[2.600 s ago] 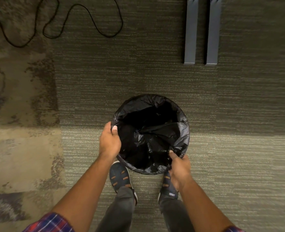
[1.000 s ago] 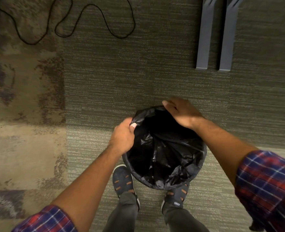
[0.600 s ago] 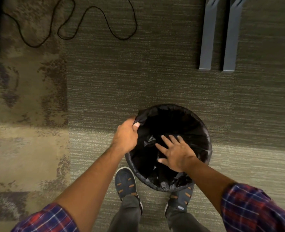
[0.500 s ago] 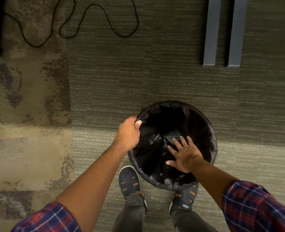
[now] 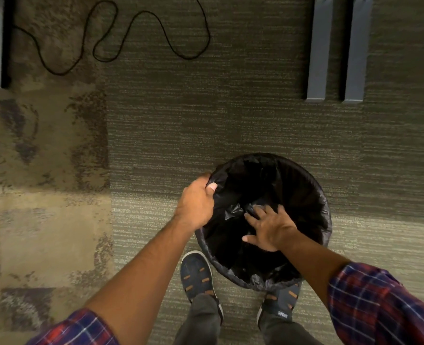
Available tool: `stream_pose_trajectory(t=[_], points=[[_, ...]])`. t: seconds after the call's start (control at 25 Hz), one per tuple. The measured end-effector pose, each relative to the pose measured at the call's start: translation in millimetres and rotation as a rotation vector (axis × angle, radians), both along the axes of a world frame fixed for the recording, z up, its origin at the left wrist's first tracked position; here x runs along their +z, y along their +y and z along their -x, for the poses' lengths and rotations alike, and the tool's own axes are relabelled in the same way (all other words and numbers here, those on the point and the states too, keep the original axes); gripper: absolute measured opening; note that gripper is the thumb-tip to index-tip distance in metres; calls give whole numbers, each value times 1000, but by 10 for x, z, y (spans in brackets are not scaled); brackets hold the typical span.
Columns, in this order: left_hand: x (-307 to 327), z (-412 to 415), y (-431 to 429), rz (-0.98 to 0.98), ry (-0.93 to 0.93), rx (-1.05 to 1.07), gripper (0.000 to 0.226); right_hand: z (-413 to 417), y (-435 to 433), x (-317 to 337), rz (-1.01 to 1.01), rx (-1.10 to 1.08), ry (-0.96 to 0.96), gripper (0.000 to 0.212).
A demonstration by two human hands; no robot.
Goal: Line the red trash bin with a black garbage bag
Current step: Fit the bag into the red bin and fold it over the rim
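On the striped grey-green carpet floor [image 5: 206, 135], near the person's 2 feet, stands the round trash bin [image 5: 326, 241]; its red colour cannot be seen, because the thin black plastic garbage bag [image 5: 293, 185] already covers the whole rim and hangs over the outside. The left hand [image 5: 196, 202] is clenched on the bag edge at the left side of the rim, with the thumb on the inner side and the fingers outside. The right hand [image 5: 270, 229] is released, fingers spread, and is down inside the mouth of the bin with the palm against the loose plastic.

I judge the step in hand to be the pressing of the bag down into the bin. To do it well, the left hand should keep the edge firm on the rim, so that the push does not pull the plastic off the left side. The flat right palm should push slowly toward the bottom and then along the walls, so the air goes out and the folds lie flat. Thin plastic like this can tear under a fingertip, so the open palm is better. Afterwards the overhang should be checked all around; at the near side it looks wrinkled.

Only 1 word can be read: "SPORT" in white on the tongue of the dark blue shoe with orange marks [image 5: 280, 305] at the right. The other shoe [image 5: 197, 277] shows no writing. On the bag I can read no label.
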State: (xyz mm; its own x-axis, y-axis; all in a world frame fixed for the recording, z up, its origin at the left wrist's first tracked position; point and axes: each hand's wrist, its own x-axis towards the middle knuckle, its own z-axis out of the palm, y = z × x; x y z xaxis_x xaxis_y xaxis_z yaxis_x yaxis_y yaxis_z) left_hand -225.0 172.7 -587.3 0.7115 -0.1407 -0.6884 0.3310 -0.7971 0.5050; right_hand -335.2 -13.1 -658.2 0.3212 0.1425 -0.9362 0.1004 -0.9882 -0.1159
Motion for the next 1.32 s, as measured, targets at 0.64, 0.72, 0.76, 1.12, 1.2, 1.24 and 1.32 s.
stream_pose_trajectory(t=[0.64,0.72,0.76,1.12,1.2,1.24,1.32], points=[[318,50,-19,14,58,175,53,340,-234,1061,-158,-1158,-1078,19],[416,165,67,-47,-36,232,56,603,-292,1216,-60,-1316,-1127,21],[465,264,108,-78,-88,263,52,742,-302,1239,-4,-1387,-1110,23],[355,943,153,49,192,757,25,1201,-55,1101,95,-1826,-697,44],[222,1012,202,93,215,791,19,1172,-29,1080,58,-1930,-645,47],[173,1031,209,97,221,809,21,1158,-32,1068,46,-1971,-625,49],[280,1022,140,88,200,832,21,1138,-48,1052,29,-2028,-588,50]])
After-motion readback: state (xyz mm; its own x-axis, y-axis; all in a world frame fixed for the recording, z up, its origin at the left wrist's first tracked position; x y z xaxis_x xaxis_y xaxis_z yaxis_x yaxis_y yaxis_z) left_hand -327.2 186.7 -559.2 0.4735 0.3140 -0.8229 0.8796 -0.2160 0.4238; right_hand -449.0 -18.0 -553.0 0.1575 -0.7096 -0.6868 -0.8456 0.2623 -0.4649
